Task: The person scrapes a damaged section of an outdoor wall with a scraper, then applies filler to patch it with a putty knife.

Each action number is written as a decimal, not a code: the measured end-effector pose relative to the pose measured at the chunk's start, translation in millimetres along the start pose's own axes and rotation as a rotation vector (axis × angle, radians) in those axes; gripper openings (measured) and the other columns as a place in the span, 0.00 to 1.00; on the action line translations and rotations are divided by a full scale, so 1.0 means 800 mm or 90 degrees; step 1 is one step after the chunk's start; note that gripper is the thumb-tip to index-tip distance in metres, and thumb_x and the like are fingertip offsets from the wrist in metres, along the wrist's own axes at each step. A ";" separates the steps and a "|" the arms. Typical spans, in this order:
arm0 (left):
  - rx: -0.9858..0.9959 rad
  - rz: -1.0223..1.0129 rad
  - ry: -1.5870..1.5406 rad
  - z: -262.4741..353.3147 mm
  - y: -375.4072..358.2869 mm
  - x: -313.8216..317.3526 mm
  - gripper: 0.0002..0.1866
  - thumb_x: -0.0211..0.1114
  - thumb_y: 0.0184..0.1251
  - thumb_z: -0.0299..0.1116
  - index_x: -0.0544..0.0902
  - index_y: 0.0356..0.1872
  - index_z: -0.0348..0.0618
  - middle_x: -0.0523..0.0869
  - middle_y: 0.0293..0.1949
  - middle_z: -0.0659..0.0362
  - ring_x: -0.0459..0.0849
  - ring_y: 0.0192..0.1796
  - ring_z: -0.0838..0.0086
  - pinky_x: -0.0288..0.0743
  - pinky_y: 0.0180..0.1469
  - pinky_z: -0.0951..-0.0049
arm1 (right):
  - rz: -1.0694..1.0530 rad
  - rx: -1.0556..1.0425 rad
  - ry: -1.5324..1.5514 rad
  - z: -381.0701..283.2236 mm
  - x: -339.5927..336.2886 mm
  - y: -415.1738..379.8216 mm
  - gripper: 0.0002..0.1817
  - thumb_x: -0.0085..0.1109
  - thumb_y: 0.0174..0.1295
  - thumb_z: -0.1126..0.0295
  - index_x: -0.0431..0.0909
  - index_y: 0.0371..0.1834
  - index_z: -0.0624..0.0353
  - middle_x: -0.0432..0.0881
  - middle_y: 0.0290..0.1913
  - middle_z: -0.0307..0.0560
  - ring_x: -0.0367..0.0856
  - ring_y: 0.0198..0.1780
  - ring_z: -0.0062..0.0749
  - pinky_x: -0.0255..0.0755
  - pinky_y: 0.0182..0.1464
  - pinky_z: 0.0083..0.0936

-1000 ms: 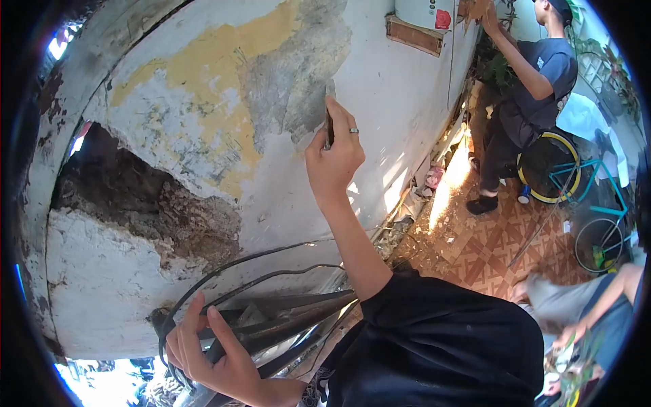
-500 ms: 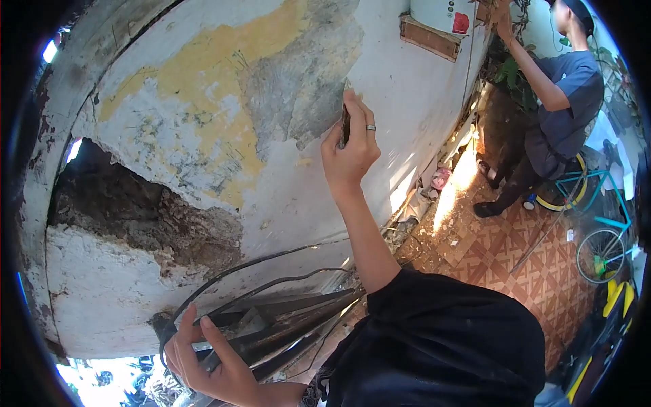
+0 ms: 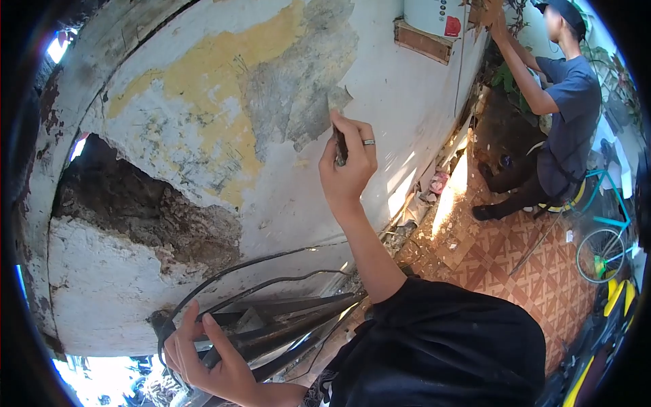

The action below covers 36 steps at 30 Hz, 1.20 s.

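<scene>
My right hand [image 3: 349,163] is closed around a small scraper [image 3: 341,148], its dark edge showing between thumb and fingers. The fingertips are at the lower edge of a bare grey patch [image 3: 291,102] on the wall, where paint has come away. A loose paint edge stands just above them. Lower left, my left hand [image 3: 213,359] has thumb and forefinger apart and the other fingers loosely bent. It overlaps a black cable [image 3: 210,281] and is beside dark metal bars [image 3: 285,332]; nothing shows in its grasp.
A ragged hole [image 3: 135,203] opens in the white wall [image 3: 298,210] at left. A white bucket [image 3: 434,15] rests on a wooden ledge [image 3: 422,42]. At right a person [image 3: 569,95] reaches up, near a bicycle [image 3: 600,251] on the tiled floor [image 3: 502,271].
My right hand has moved slightly down the wall with the scraper, and a loose paint edge now shows above it. My left hand stays put. The other person has shifted stance.
</scene>
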<state>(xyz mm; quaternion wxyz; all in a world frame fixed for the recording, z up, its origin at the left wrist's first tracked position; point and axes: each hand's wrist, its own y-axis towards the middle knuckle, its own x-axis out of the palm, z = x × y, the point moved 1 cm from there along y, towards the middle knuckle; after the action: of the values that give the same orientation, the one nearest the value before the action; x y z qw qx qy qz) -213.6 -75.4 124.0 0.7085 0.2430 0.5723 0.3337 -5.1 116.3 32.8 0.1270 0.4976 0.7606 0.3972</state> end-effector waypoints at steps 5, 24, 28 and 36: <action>-0.010 0.001 -0.045 -0.002 -0.001 0.001 0.10 0.64 0.65 0.29 0.86 0.46 0.43 0.73 0.26 0.65 0.69 0.33 0.77 0.64 0.44 0.72 | 0.030 0.015 -0.046 0.004 0.013 0.017 0.23 0.53 0.48 0.90 0.82 0.47 0.60 0.78 0.37 0.47 0.79 0.34 0.35 0.72 0.34 0.24; 0.014 0.062 -0.015 0.003 0.005 0.000 0.09 0.66 0.61 0.30 0.87 0.42 0.43 0.76 0.22 0.65 0.71 0.31 0.74 0.62 0.49 0.67 | 0.058 0.033 -0.012 -0.005 0.014 0.021 0.24 0.55 0.44 0.88 0.80 0.48 0.60 0.77 0.39 0.49 0.76 0.44 0.47 0.71 0.46 0.36; 0.024 0.024 -0.006 0.000 0.004 0.001 0.10 0.65 0.63 0.31 0.87 0.44 0.47 0.75 0.25 0.65 0.71 0.33 0.76 0.64 0.49 0.69 | -0.019 0.085 -0.008 -0.020 0.005 -0.019 0.25 0.56 0.44 0.88 0.79 0.49 0.59 0.76 0.40 0.49 0.75 0.42 0.45 0.71 0.44 0.34; 0.045 0.014 -0.009 0.002 0.003 0.000 0.09 0.66 0.62 0.30 0.87 0.42 0.44 0.76 0.21 0.66 0.70 0.31 0.75 0.61 0.51 0.67 | 0.085 0.037 -0.061 -0.007 0.026 -0.023 0.24 0.58 0.42 0.86 0.80 0.47 0.58 0.78 0.40 0.47 0.77 0.41 0.46 0.72 0.42 0.36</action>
<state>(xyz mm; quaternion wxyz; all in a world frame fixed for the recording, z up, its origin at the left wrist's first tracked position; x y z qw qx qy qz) -212.7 -73.5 126.2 0.6998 0.2767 0.5760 0.3193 -30.2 128.1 27.4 0.1217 0.5691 0.7301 0.3582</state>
